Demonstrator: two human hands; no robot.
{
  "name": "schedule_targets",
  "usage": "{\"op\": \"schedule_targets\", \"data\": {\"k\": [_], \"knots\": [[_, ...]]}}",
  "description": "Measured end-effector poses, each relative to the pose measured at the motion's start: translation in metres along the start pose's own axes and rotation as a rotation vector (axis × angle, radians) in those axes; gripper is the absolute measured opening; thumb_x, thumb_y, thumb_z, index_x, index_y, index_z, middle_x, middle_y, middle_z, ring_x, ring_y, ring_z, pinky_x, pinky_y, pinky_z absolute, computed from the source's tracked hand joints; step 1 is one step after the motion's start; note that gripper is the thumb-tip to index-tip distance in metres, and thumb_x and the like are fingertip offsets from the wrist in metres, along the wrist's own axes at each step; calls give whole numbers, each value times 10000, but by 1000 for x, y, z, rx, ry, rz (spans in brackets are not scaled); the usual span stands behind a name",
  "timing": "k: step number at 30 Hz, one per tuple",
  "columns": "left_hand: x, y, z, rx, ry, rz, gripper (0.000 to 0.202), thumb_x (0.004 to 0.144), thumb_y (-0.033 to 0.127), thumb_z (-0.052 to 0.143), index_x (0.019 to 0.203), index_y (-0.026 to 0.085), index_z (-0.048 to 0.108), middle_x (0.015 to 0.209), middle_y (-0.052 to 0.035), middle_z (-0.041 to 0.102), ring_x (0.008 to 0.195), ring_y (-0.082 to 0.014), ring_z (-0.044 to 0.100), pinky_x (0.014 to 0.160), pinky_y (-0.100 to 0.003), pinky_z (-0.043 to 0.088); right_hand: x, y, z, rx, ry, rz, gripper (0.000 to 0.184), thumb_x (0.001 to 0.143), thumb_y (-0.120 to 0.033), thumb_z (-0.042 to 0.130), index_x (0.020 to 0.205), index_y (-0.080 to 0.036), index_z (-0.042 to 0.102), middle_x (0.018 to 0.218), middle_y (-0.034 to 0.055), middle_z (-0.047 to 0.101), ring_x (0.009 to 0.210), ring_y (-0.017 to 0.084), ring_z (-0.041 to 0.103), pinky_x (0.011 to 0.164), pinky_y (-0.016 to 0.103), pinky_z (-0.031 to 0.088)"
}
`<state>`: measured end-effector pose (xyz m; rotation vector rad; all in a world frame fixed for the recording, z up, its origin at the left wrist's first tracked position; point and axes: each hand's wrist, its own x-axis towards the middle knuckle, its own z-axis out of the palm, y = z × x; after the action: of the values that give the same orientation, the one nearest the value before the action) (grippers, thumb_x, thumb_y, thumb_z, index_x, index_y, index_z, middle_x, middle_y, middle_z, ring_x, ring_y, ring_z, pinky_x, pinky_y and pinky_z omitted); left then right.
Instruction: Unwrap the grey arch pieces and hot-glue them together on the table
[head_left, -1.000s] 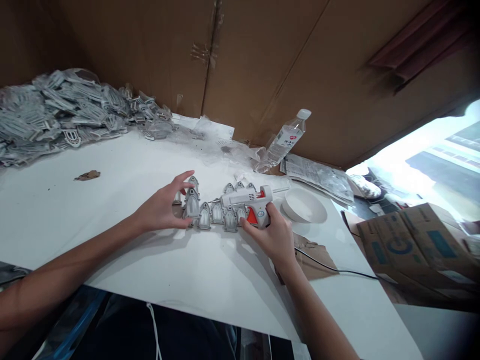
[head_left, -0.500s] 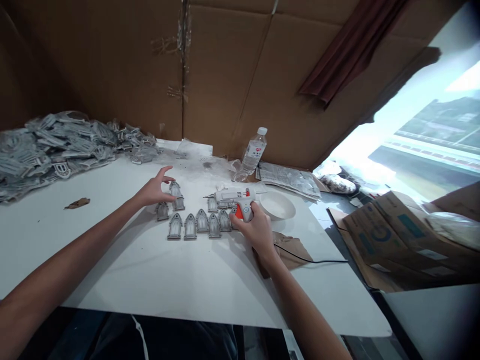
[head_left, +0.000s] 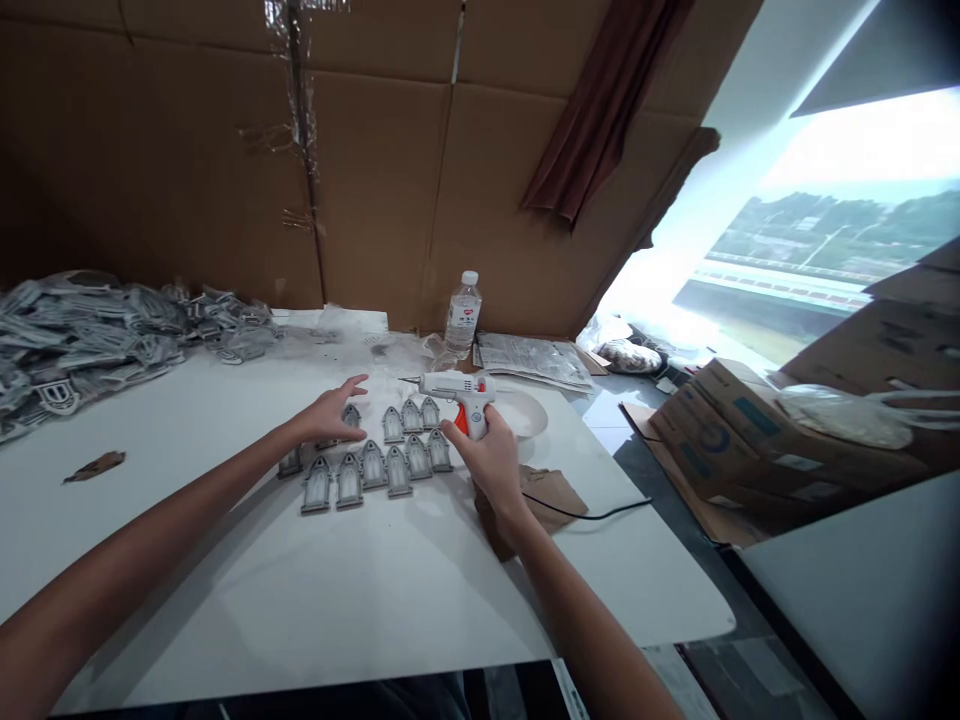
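Surface: a smooth, matte white tabletop [head_left: 225, 590] fills the near view, under both forearms.
Left hand: the left hand [head_left: 328, 415] is open, fingers spread, palm down over the arched pieces, with no visible grip on anything.
Right hand: the right hand [head_left: 487, 465] is closed around the grip of the glue gun.
Pieces: grey, metallic-looking arched pieces [head_left: 373, 465], shaped like church windows, lie flat in loose rows between the hands.
Glue gun: a white hot glue gun [head_left: 454, 387] with an orange trigger sits just beyond the pieces, its nozzle pointing left.
Right side: a torn brown cardboard scrap [head_left: 536, 505] lies under the right wrist, a black cord [head_left: 592, 515] crossing it; a shallow white dish [head_left: 521, 415] sits just beyond the glue gun.
Far edge: an upright plastic water bottle [head_left: 463, 315] stands beside a flat plastic packet [head_left: 532, 360]; a heap of bagged grey pieces [head_left: 97, 335] lies far left.
Room: a taped corrugated cardboard wall [head_left: 375, 180] rises behind, with a maroon curtain [head_left: 607, 100] and a bright window [head_left: 825, 240] to the right, and a printed cardboard box [head_left: 720, 450] lower right.
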<state>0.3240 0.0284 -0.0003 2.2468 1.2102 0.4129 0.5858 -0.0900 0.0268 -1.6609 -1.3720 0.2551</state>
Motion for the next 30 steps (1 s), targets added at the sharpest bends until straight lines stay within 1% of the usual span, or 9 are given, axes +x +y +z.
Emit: {"op": "schedule_targets", "data": {"k": [3, 6, 9, 12, 16, 22, 25, 27, 30], "knots": [[15, 7, 9, -17, 11, 60, 871, 719, 531, 631, 1449, 231, 263, 1404, -127, 487, 1295, -308, 440, 1020, -408, 383, 1, -1, -1, 11, 22, 0, 385, 673, -555, 601, 679, -210, 430, 597, -35, 477, 554, 125, 382, 549, 258, 321], [33, 11, 20, -3, 49, 58, 746, 771, 526, 574, 1404, 205, 346, 1430, -131, 455, 1311, -316, 420, 1039, -428, 364, 1, 0, -1, 10, 19, -3, 391, 673, -559, 610, 684, -210, 433, 610, -27, 496, 564, 131, 400, 552, 259, 320], [47, 9, 29, 27, 62, 54, 728, 751, 514, 597, 1369, 186, 395, 1439, -128, 441, 1309, -340, 407, 1067, -458, 324, 2, 1, -1, 7, 11, 6, 390, 670, -560, 619, 699, -206, 458, 625, -17, 519, 575, 139, 425, 559, 261, 324], [55, 5, 33, 40, 43, 62, 774, 729, 555, 614, 1367, 176, 396, 1430, -126, 451, 1290, -344, 425, 1065, -456, 326, 2, 1, -1, 12, 1, 14, 388, 671, -558, 624, 717, -203, 474, 641, -12, 534, 589, 145, 441, 572, 264, 333], [59, -1, 34, 58, 22, 63, 873, 691, 642, 623, 1381, 162, 386, 1441, -137, 434, 1310, -343, 405, 1084, -442, 298, 1, -1, -1, 6, -20, 35, 393, 668, -561, 629, 715, -204, 470, 647, -8, 541, 605, 153, 455, 575, 266, 333], [59, -1, 34, 93, 21, 41, 872, 696, 676, 606, 1375, 169, 397, 1432, -161, 434, 1309, -371, 394, 1096, -487, 241, 0, -2, -1, 5, -32, 44, 381, 671, -541, 636, 726, -201, 473, 670, -4, 554, 632, 156, 468, 588, 263, 335], [56, 4, 31, 100, 24, 56, 822, 719, 640, 602, 1367, 174, 407, 1421, -157, 442, 1304, -377, 392, 1114, -512, 175, 0, -1, 0, 9, -37, 48, 386, 668, -546, 634, 727, -199, 476, 658, -8, 543, 615, 148, 455, 585, 262, 333], [52, 7, 28, 92, 6, 81, 790, 713, 579, 632, 1371, 205, 405, 1381, -122, 492, 1275, -355, 429, 1111, -492, 192, 1, -1, 0, 15, -32, 55, 396, 662, -554, 638, 731, -197, 484, 649, -15, 532, 601, 141, 439, 580, 259, 332], [47, 11, 23, 82, -65, 140, 849, 653, 480, 705, 1398, 254, 367, 1291, -62, 574, 1206, -323, 490, 1097, -466, 225, 1, 0, 1, 18, -15, 57, 403, 660, -562, 640, 743, -193, 500, 636, -23, 508, 586, 132, 413, 571, 255, 325]]}}
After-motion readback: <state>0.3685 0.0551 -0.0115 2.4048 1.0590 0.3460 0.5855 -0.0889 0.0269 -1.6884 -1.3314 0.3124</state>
